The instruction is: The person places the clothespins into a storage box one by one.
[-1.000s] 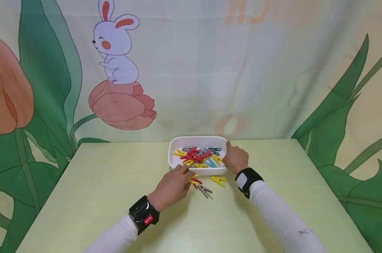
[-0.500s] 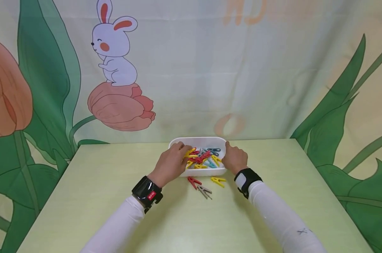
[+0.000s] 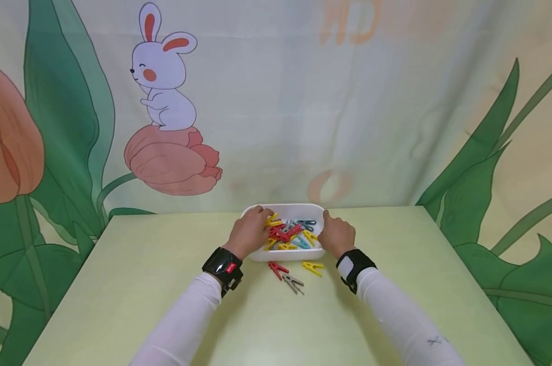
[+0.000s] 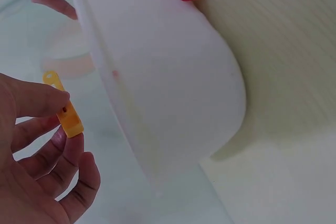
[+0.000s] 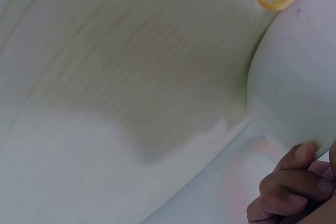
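Over the left part of a white plastic box (image 3: 286,255), my left hand (image 3: 250,233) pinches a yellow clothespin (image 4: 74,124) between thumb and fingers. The left wrist view shows this clothespin beyond the box rim, apart from the wall. My right hand (image 3: 337,236) grips the box's right end, its fingers (image 5: 286,200) curled at the rim. Several red, yellow, blue and grey clothespins lie jumbled inside the box. On the table just in front of it are a red clothespin (image 3: 276,268), a grey clothespin (image 3: 293,283) and a yellow clothespin (image 3: 312,267).
The box stands near the far edge of a pale yellow-green table (image 3: 166,284). Behind that edge hangs a printed cloth (image 3: 257,127) with a rabbit, tulips and leaves.
My left hand has carried the yellow clothespin from the table in front of the box up over its left part. My right hand keeps its grip on the box. The head view has shifted slightly.
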`<action>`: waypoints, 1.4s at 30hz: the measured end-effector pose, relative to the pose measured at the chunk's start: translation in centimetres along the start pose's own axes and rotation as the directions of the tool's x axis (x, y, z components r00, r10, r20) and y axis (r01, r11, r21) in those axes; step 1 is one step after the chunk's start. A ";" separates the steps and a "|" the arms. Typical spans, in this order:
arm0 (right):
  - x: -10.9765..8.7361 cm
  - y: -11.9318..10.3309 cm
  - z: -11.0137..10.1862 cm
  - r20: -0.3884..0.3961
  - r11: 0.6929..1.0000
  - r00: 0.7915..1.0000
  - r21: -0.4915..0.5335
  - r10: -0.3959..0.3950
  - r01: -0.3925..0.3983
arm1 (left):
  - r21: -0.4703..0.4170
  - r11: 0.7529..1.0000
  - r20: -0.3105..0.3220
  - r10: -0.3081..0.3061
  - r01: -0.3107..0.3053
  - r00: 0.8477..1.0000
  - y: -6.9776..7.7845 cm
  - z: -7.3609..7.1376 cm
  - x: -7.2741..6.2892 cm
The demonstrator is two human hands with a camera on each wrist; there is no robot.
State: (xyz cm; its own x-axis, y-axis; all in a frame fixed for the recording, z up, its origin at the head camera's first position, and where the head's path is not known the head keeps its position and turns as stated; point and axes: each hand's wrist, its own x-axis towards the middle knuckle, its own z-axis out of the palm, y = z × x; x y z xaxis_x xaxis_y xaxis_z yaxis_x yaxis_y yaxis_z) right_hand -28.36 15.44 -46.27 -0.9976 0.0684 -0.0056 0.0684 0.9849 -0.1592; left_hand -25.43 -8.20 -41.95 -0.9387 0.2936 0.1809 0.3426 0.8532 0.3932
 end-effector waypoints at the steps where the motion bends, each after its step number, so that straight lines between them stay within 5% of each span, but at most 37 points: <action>1: -0.1 0.0 0.1 -0.001 1.000 1.000 0.002 -0.002 0.002 | -0.001 1.000 0.005 -0.006 0.006 1.000 -0.1 0.2 0.1; 12: -0.1 0.2 0.2 -0.018 0.999 0.999 -0.013 -0.030 0.030 | 0.091 0.996 0.202 -0.032 0.014 0.979 -1.4 2.1 -0.3; 17: 0.0 0.4 0.3 -0.022 0.999 0.999 -0.006 -0.033 0.033 | 0.077 0.997 0.182 0.002 -0.017 0.983 -1.3 2.4 -0.7; 21: -0.2 0.5 0.4 -0.007 1.000 1.000 0.001 -0.028 0.028 | 0.087 0.987 0.133 0.121 -0.134 0.984 -0.7 2.4 -2.0; 23: -0.3 0.5 0.3 0.000 1.000 1.000 0.008 -0.028 0.028 | 0.093 0.968 0.114 0.222 -0.232 0.969 -0.3 2.3 -3.0; 26: -0.4 0.3 0.3 -0.012 0.999 0.999 0.017 -0.029 0.029 | 0.093 0.923 0.095 0.365 -0.374 0.926 0.4 2.3 -4.8; 29: -0.3 0.2 0.1 -0.038 0.999 0.999 0.018 -0.031 0.032 | 0.078 0.885 0.098 0.451 -0.458 0.887 1.2 2.3 -6.3; 38: -0.2 0.2 0.4 -0.038 1.000 0.999 0.003 -0.026 0.026 | 0.066 0.840 0.288 0.501 -0.539 0.816 2.5 3.0 -8.9; 42: 0.0 0.3 0.5 -0.029 1.000 0.999 -0.002 -0.020 0.020 | 0.073 0.849 0.345 0.472 -0.524 0.812 2.5 4.1 -9.1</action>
State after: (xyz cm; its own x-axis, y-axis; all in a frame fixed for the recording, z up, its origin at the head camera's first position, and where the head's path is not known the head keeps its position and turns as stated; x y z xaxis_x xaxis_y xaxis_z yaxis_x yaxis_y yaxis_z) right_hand -28.31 15.62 -46.77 -0.9982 0.0535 0.0264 0.0487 0.9864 -0.1572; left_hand -16.21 -6.98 -46.32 -0.6136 0.7893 0.0214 0.7798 0.6015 0.1735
